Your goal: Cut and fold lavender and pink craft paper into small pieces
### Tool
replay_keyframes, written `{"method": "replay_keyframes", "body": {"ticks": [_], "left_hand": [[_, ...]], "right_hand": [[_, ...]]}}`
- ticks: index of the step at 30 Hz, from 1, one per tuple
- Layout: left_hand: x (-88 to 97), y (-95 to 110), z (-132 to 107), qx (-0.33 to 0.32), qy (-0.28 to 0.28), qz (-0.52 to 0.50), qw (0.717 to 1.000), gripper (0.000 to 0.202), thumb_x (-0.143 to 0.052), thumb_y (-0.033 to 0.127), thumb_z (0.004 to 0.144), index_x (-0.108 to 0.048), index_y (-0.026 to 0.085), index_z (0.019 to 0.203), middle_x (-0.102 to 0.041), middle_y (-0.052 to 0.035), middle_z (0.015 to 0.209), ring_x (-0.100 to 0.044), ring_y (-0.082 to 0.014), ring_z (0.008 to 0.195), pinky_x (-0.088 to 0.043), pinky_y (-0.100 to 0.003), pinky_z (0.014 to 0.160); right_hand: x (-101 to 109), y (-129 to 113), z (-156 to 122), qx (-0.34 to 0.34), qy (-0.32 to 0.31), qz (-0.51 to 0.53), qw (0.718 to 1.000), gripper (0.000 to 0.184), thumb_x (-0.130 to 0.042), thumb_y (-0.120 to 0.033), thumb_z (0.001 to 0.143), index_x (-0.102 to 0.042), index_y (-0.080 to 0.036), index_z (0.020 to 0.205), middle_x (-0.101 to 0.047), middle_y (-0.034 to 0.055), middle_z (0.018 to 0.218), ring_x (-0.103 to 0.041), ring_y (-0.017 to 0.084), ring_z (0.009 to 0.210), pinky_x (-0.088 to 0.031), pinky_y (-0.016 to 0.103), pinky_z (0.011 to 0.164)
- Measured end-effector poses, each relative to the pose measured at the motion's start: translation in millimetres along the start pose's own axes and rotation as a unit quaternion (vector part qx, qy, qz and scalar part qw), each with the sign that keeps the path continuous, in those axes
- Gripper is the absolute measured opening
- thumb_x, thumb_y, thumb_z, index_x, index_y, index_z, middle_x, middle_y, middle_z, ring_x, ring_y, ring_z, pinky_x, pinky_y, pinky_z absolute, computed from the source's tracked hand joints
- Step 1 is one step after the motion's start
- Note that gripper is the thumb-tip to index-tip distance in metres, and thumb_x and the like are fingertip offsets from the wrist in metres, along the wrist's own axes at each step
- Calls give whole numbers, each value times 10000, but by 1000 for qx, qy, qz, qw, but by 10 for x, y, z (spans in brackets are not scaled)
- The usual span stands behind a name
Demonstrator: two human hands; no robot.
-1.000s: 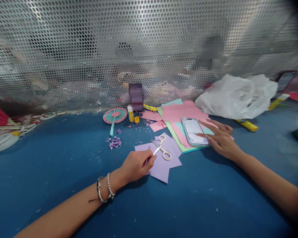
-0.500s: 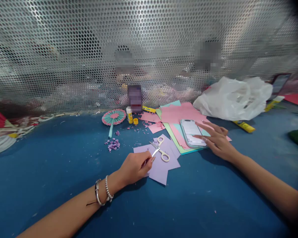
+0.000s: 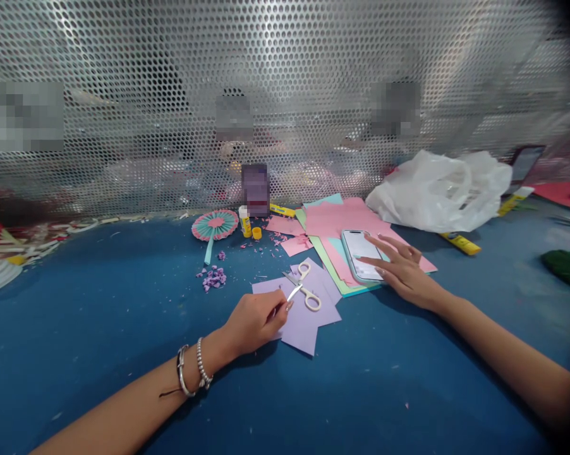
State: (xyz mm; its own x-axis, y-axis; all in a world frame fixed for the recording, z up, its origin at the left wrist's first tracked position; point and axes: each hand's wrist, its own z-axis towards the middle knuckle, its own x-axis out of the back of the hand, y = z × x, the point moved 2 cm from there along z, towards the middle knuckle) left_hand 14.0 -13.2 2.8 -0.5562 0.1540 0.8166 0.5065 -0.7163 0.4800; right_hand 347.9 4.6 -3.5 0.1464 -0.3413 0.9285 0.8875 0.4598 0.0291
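Note:
My left hand (image 3: 255,321) is closed with fingertips pinched, resting by the lower-left edge of several lilac paper sheets (image 3: 300,335). Whatever sits in the pinch is too hidden to name. White-handled scissors (image 3: 312,299) lie spread apart on those sheets, and one blade points to my left fingertips; whether they touch it I cannot tell. Over a lit smartphone (image 3: 361,243), my right hand (image 3: 403,273) holds its fingers spread, fingertips at the screen. Beneath the phone lies a stack of pink paper (image 3: 344,215), with green and blue sheets showing at its edges.
A pink-and-teal paper fan (image 3: 215,226), purple scraps (image 3: 213,278), a glue stick (image 3: 245,222) and its yellow cap (image 3: 256,233) lie on the blue table (image 3: 124,328). A white plastic bag (image 3: 439,193) sits at right. Perforated metal (image 3: 285,76) walls off the back.
The whole view has shifted slightly, so things sit a little farther left. My right fingers have moved a bit left across the phone screen. My left hand keeps its closed pose.

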Motion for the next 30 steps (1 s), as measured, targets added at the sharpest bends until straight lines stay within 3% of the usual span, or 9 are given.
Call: {"method": "replay_keyframes", "body": {"ticks": [4,9,14,19,30], "left_hand": [[4,4,3,1,0,0,1000,262,-341,272,917,-462,168,709,-454,43,561,-393,-85,487,-285,-217,486],[11,18,4,5,-1,10,1000,267,-341,274,914,-461,168,701,-453,42,554,-387,-85,484,-276,-217,484],[11,16,6,3,1,13,1000,273,-334,275,918,-465,169,704,-471,37,565,-400,-89,490,-286,-218,492],[10,13,9,0,5,7,1000,276,-337,274,918,-464,169,696,-463,37,554,-389,-87,477,-281,-223,482],[12,14,9,-1,2,2,1000,264,-338,270,916,-460,168,704,-460,36,562,-393,-88,489,-294,-227,492]], "right_hand": [[-4,1,-2,3,-1,-1,1000,381,-258,-365,920,-470,-416,1233,-121,-109,1492,-219,275,1331,-256,499,985],[-21,14,-4,10,6,3,1000,430,-293,-371,906,-361,-364,1330,-164,-52,1491,-223,275,1331,-254,505,995],[-40,29,-3,15,-7,-1,1000,379,-307,-394,901,-452,-407,1251,-183,-83,1482,-234,280,1326,-254,517,987],[-41,7,25,-23,-4,11,1000,455,-281,-430,907,-283,-366,1357,-168,-46,1491,-216,259,1333,-262,497,1000],[-93,-2,30,-12,-27,0,1000,404,-297,-427,909,-351,-407,1308,-171,-71,1488,-222,263,1324,-273,511,964]]}}
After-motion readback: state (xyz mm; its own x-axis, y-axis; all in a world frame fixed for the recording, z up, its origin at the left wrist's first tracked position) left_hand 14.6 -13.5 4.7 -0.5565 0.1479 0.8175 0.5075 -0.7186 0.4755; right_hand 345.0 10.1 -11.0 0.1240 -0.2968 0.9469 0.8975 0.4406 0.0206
